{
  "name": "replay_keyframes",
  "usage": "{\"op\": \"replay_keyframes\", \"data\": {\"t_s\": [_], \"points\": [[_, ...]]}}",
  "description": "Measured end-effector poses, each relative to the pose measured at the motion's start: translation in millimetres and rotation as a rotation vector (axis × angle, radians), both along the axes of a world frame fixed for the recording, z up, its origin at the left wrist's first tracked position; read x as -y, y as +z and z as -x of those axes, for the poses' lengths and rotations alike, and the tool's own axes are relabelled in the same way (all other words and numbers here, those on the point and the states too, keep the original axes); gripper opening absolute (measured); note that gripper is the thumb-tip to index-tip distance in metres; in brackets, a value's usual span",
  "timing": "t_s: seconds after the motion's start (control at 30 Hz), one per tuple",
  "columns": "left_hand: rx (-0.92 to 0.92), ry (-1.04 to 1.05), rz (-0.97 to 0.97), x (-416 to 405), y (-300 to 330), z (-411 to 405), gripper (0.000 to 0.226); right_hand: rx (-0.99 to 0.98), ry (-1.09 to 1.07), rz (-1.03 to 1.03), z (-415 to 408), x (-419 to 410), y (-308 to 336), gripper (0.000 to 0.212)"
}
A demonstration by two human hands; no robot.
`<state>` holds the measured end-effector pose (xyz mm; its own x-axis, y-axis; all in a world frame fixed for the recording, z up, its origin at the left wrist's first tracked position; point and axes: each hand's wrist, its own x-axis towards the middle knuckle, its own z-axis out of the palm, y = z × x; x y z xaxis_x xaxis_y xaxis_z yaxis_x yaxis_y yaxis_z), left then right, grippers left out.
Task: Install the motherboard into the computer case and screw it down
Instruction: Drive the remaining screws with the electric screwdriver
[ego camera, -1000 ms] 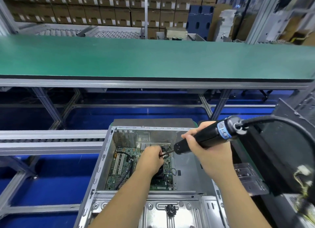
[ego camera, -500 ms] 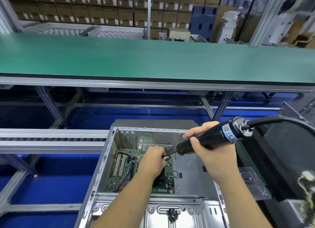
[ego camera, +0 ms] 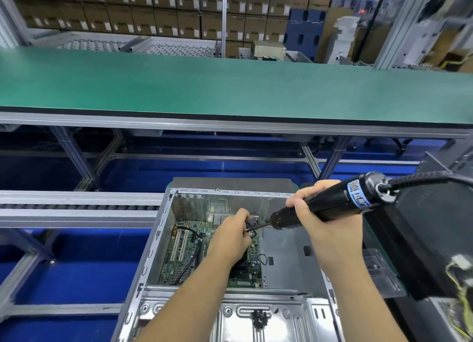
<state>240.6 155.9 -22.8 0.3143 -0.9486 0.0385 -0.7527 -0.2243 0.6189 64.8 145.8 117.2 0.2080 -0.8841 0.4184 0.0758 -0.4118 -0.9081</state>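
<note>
Left hand (ego camera: 230, 239) fingers pinch at bit tip; right hand (ego camera: 330, 229) grips black electric screwdriver (ego camera: 325, 206). Green motherboard (ego camera: 189, 252) seated in grey metal case (ego camera: 163, 229); screwing underway, remaining screws unclear.

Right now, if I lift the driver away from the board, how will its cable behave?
The cable arcs loosely off the electric screwdriver gripped by the right hand, so it is probably flexible, trailing rather than resisting. It may tug sideways. Its braided-looking sheath suggests some springiness.

Bright, even overhead light is washing the green tabletop (ego camera: 230, 85); wide-angle lens is bending its edges, bg behind it blurring slightly, shadows soft.
</note>
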Motion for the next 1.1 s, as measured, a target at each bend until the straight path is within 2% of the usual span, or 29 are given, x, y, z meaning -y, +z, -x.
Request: {"op": "replay_keyframes", "data": {"t_s": [0.1, 0.27, 0.37, 0.47, 0.57, 0.67, 0.93, 1.1], "points": [[-0.006, -0.004, -0.002, 0.3, -1.1, 0.4, 0.032, -0.011, -0.023, 0.026, -0.4, -0.5, -0.5, 0.017], [0.028, -0.008, -0.046, 2.9, -4.2, -1.1, 0.052, 0.019, -0.069, 0.047, 2.2, 5.2, -1.1, 0.021], [0.159, -0.037, -0.098, 4.2, -8.1, -2.1, 0.037, 0.026, -0.089, 0.048, 4.4, 13.3, -3.6, 0.024], [0.275, -0.087, -0.132, 3.5, -11.2, -2.0, 0.025, 0.029, -0.114, -0.044, 2.9, 30.3, -14.3, 0.022], [0.264, -0.080, -0.136, 6.1, -14.1, -2.6, 0.025, 0.031, -0.131, -0.082, -1.9, 47.6, -24.5, 0.031], [0.260, -0.072, -0.147, 7.6, -13.8, -1.5, 0.026, 0.024, -0.106, -0.107, -4.2, 58.6, -31.7, 0.019], [0.283, -0.093, -0.182, 7.9, -16.1, -0.3, 0.026, 0.031, 0.022, -0.166, -15.6, 77.3, -44.7, 0.017], [0.295, -0.101, -0.186, 7.0, -14.5, -0.1, 0.028, 0.021, 0.002, -0.163, -24.9, 80.5, -51.6, 0.016]]}}
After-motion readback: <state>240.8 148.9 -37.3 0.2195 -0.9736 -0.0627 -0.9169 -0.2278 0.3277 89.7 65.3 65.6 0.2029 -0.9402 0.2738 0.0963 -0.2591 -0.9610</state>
